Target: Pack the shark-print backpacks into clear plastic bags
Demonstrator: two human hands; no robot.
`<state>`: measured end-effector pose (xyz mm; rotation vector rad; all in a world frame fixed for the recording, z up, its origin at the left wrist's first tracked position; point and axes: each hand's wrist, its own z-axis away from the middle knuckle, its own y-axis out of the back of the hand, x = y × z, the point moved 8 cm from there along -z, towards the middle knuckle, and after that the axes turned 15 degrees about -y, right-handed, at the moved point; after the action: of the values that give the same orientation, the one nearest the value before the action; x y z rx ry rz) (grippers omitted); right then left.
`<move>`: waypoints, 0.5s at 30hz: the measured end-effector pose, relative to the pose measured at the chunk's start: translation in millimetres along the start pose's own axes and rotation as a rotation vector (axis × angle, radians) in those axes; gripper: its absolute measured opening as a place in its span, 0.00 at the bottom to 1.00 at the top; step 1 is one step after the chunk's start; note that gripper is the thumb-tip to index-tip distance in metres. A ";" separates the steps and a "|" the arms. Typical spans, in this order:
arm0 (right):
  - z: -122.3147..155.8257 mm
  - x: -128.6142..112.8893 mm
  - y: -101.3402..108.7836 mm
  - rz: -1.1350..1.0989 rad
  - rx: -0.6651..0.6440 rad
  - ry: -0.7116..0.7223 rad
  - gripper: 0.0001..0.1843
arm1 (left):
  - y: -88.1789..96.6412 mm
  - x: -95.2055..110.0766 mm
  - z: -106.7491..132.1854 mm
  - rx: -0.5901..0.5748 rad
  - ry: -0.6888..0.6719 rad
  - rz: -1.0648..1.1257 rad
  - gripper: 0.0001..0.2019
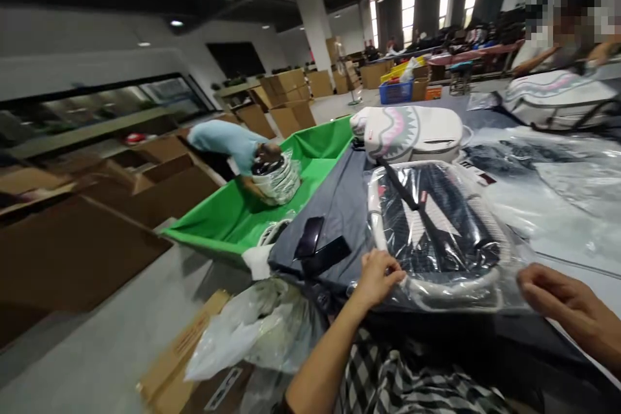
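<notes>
A white-and-black backpack (439, 226) lies on the grey-covered table in a clear plastic bag (456, 297), its dark straps and back panel facing up. My left hand (378, 279) is closed at the bag's near left corner, thumb and fingers pinching the plastic. At the near right side, my right hand (565, 294) has its fingers curled on the bag's edge; its fingertips are partly hidden. Just beyond the bagged one lies another white backpack (412, 131) with a grey and pink shark-mouth print.
Two dark phone-like objects (323, 252) lie left of the bag. Clear plastic sheets (572, 187) cover the table's right side. Leftward, a person in light blue (228, 142) bends over a green bin (218, 220), holding a plastic-wrapped bundle. Another person stands at the far right behind a white backpack (557, 100).
</notes>
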<state>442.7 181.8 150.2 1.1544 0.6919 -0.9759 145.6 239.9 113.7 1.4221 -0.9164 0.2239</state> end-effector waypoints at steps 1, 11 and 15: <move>-11.5 -32.8 -29.3 0.139 -0.162 0.126 0.29 | -0.1 -2.0 -1.5 0.001 0.010 0.012 0.03; -122.7 -87.1 -170.3 1.008 -0.462 0.425 0.21 | -5.9 -9.8 -0.2 0.010 -0.013 0.079 0.04; -107.5 -80.3 -136.3 0.971 -0.247 0.489 0.15 | -5.1 -8.8 0.8 0.020 -0.017 0.079 0.06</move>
<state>288.4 293.1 130.7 1.3032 0.5043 0.2123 142.8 241.5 104.0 1.4094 -0.9878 0.2818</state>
